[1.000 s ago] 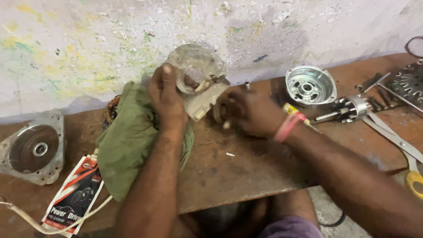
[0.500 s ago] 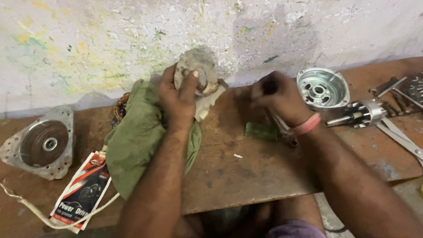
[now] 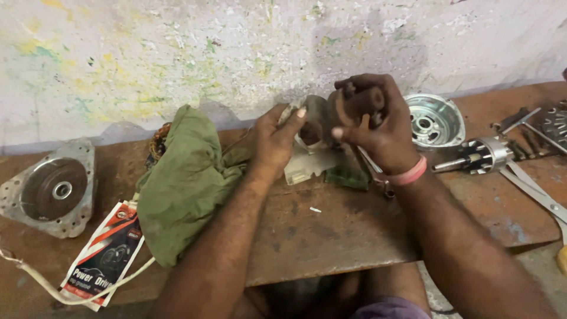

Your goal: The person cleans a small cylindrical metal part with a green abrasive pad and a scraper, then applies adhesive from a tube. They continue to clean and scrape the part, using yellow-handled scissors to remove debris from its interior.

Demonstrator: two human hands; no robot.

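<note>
Although both hands meet near the middle of the view, we cannot make out much of what they grip: our left hand and right hand cover most of a grey metal motor part, and only a rounded edge of it shows between them. Our right hand also closes around a dark cylindrical handle, whose lower end is hidden behind the palm, so we cannot tell what tool it belongs to. At 3 o'clock the bench runs out of view, cutting off a long flat metal tool and some dark parts near the edge.

Our left hand is partly curled, thumb pressed against the near side of the motor part, fingers wrapped behind it. Our right hand is clenched tight on the handle, with the forefinger stretched down to touch the part. A pink wristband sits on the right wrist.

Both forearms rise from 6 o'clock and converge toward 12 o'clock, with the hands lifted above the bench just in front of the wall.

At 9 o'clock from the hands lies a crumpled green cloth, and farther out a round motor cover. At 3 o'clock stand a shiny metal housing and a rotor shaft.
</note>
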